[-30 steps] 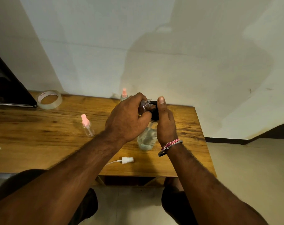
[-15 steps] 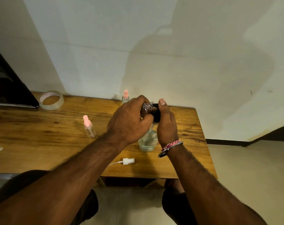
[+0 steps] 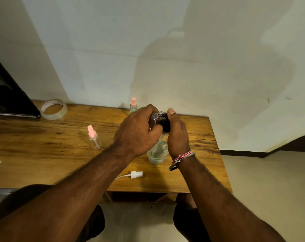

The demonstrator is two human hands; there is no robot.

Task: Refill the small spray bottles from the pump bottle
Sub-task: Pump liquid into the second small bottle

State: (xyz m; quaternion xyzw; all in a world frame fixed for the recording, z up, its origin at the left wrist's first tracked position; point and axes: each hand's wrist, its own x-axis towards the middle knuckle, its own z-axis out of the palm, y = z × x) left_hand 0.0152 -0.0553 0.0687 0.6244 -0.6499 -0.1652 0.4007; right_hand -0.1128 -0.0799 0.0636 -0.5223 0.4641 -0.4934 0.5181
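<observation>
My left hand (image 3: 136,133) grips a small clear open-necked spray bottle (image 3: 156,117), tilted with its mouth against the black pump head (image 3: 166,125) of the large clear pump bottle (image 3: 157,152), which stands on the wooden table (image 3: 43,154). My right hand (image 3: 177,135) is wrapped over the pump head, thumb up. A white spray cap with its tube (image 3: 136,174) lies near the table's front edge. Two small bottles with pink caps stand on the table, one at the left (image 3: 94,139), one at the back (image 3: 133,104).
A roll of clear tape (image 3: 54,109) lies at the back left beside a dark screen (image 3: 10,100). The table's right edge drops to the floor (image 3: 270,189). A wall rises right behind the table.
Both hands stay on the small bottle and the pump head with almost no shift. The view has drifted slightly.
</observation>
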